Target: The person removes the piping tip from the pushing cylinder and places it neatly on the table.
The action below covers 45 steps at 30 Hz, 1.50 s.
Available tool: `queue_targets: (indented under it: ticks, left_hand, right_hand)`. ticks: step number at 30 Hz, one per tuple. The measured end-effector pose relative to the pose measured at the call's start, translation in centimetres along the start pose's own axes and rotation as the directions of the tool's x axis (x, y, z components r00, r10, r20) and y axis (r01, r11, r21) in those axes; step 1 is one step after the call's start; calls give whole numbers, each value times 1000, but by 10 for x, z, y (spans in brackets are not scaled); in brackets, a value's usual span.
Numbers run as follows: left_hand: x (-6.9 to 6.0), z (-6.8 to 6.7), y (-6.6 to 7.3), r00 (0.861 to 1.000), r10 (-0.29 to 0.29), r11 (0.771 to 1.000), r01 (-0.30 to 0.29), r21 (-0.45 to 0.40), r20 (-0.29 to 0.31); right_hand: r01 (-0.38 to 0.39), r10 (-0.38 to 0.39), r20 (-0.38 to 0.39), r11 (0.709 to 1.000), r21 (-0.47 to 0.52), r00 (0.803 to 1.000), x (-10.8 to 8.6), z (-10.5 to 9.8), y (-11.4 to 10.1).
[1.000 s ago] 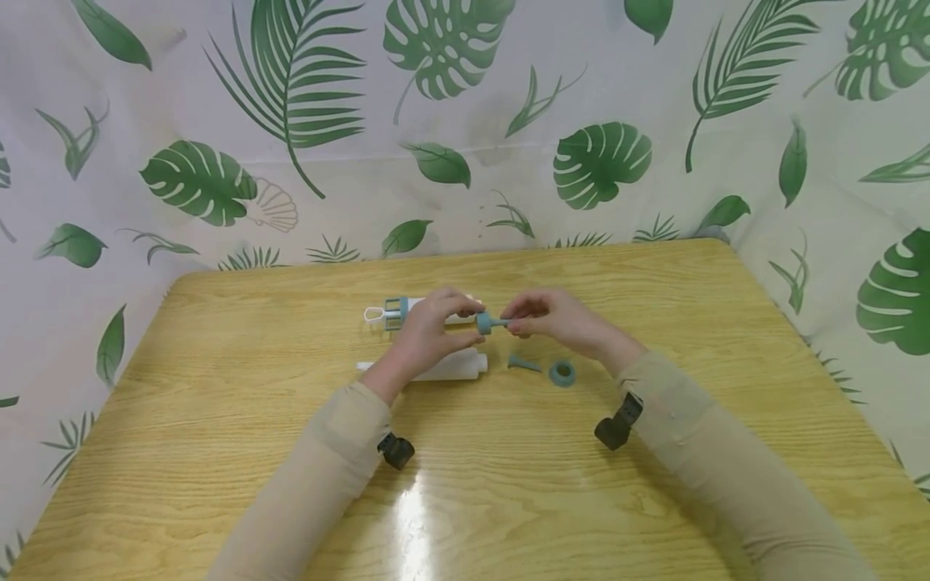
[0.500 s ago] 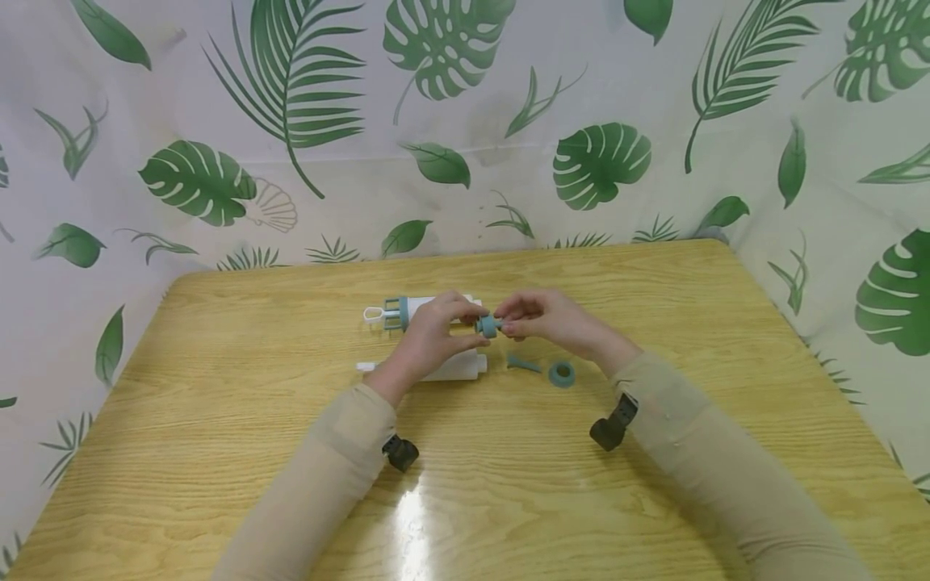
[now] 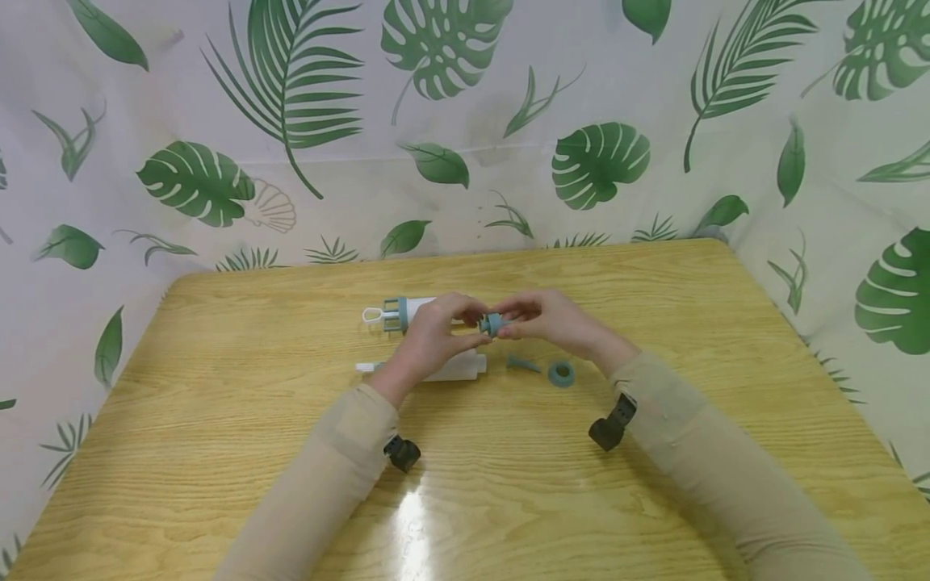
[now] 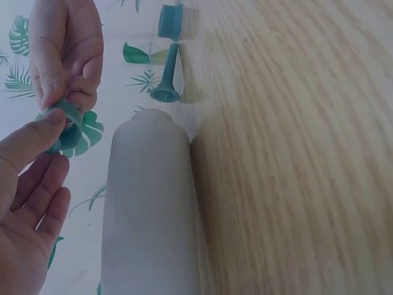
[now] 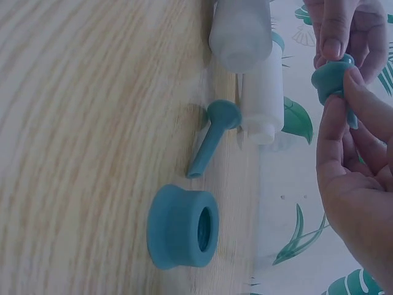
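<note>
My left hand (image 3: 439, 327) pinches a teal cap (image 3: 492, 324) between thumb and fingers, above the table. From the other side my right hand (image 3: 555, 323) grips the same cap; in the right wrist view a thin teal spout (image 5: 352, 117) shows beneath its thumb. The cap's open ring side (image 4: 72, 117) faces the left wrist camera. Below the hands lie a loose teal nozzle (image 3: 523, 365) with a flared end and a teal collar ring (image 3: 561, 374). A white tube (image 3: 461, 367) lies under my left wrist, partly hidden by it.
Behind my left hand, a second white tube (image 3: 420, 308) with a teal frame and white pull loop (image 3: 372, 315) lies on the wooden table (image 3: 472, 468). A leaf-patterned cloth (image 3: 508, 121) hangs at the table's back edge.
The hands have drawn closer together. The spout has gone from sticking out of the cap toward my right hand to being mostly covered by the right fingers. Things on the table have stayed put.
</note>
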<state>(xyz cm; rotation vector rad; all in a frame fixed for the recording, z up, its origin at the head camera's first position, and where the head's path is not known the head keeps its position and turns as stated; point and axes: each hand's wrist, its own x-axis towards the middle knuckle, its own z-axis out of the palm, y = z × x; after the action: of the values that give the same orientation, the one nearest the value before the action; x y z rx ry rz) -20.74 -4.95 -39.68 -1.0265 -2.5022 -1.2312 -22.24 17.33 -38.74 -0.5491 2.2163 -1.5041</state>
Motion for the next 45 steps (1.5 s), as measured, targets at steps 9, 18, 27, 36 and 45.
queue_targets:
  ticks: [9,18,27,36,45]
  left_hand:
    - [-1,-3,0,1000,-2,1000,2,-6,-6]
    - [0,-5,-3,1000,-28,1000,28,-6,-6]
    - [10,2,-2,996,-85,993,83,83,21]
    - [28,13,2,974,-190,969,166,181,122]
    - [46,34,3,946,-263,951,221,216,189]
  right_hand:
    - [-15,15,4,1000,26,1000,-2,-1,-1]
    - [-42,43,-32,999,28,999,-2,-11,6]
    - [-84,71,-110,990,-118,991,-7,-29,11]
    - [-123,62,-187,935,-333,980,-12,-44,19]
    - [-91,2,-176,862,-499,984,-9,-47,29]
